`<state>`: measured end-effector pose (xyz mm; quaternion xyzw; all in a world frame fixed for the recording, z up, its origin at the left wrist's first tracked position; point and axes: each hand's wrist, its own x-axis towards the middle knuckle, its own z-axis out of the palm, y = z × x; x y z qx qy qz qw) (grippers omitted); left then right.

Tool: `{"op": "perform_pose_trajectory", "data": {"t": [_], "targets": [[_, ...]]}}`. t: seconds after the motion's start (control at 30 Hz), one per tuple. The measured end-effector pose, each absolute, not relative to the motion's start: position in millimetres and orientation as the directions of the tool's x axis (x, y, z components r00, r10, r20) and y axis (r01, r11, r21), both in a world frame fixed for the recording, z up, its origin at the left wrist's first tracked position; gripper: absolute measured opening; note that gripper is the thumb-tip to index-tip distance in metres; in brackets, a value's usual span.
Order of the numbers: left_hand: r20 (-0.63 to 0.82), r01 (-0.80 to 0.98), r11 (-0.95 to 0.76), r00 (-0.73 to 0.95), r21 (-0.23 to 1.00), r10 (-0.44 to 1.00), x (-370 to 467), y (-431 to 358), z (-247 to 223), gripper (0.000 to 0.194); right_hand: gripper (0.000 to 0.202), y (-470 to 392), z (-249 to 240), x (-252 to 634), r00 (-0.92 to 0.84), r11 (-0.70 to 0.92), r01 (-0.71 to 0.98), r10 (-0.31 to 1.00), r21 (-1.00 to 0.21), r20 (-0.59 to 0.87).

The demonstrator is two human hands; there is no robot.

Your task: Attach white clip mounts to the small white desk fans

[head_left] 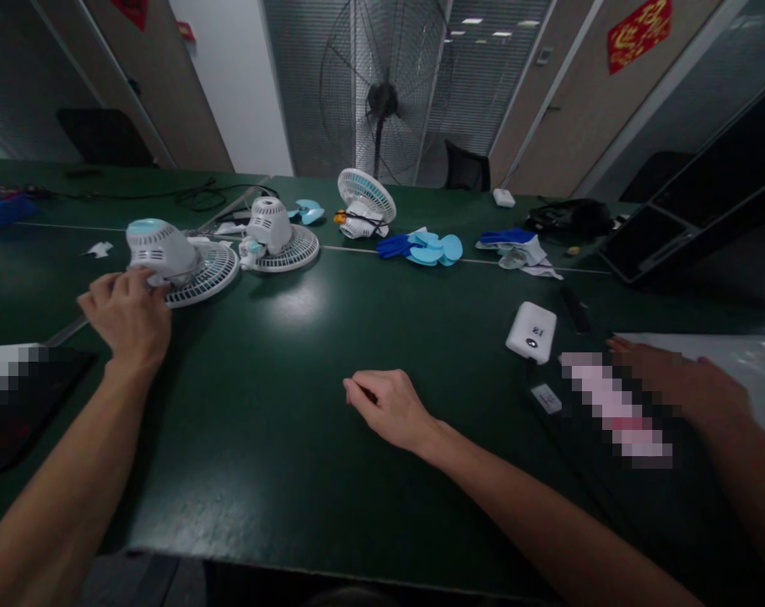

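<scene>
At ten o'clock, your left hand (129, 316) grips the grille-down white fan (165, 251), probably steadying it. Mid-dial, your right hand (393, 409) curls closed.

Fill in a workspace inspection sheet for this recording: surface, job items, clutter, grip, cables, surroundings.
Surface: dark green table, reflecting light.
Job's things: left fan unit and middle fan unit, lying face down; far fan unit, tilted; light-blue blades.
Clutter: blue-and-white fabric; white box.
Grip: left hand touches left fan unit, hold unclear; right hand curled, nothing seen in it.
Cables: black cable, loosely looped near the far edge.
Surroundings: large standing fan behind the table; another person's hand at right.
</scene>
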<state>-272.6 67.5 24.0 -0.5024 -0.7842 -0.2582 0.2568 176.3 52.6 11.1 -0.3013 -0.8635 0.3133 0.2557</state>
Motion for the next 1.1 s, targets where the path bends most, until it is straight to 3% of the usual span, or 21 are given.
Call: {"op": "perform_pose_trajectory", "data": {"t": [0.23,0.47,0.57,0.77,0.93,1.1], "targets": [[0.715,0.955,0.29,-0.243,0.059,0.656,-258.3,66.9,30.4,0.039,0.037,54.5,9.8,177.0,-0.69,0.625,0.358,0.677,-0.694,0.254],[0.607,0.961,0.267,-0.169,-0.075,0.777,-253.1,82.6,27.4,0.046,0.038,53.4,11.5,177.3,-0.699,0.618,0.355,0.673,-0.702,0.24],[0.604,0.955,0.285,-0.182,-0.079,0.776,-257.5,83.4,26.4,0.045,0.038,53.5,10.2,176.6,-0.7,0.633,0.364,0.67,-0.684,0.248],[0.632,0.93,0.366,-0.3,0.028,0.715,-263.8,83.9,24.8,0.046,0.039,54.4,6.7,176.1,-0.69,0.657,0.388,0.672,-0.647,0.268],[0.568,0.984,0.176,-0.148,0.006,0.81,-256.9,82.2,24.4,0.046,0.039,53.9,6.7,176.0,-0.704,0.661,0.39,0.663,-0.641,0.256],[0.452,0.997,-0.031,-0.007,0.077,0.892,-231.8,87.9,29.0,0.038,0.039,52.4,9.3,176.3,-0.711,0.641,0.381,0.664,-0.666,0.232]]}}
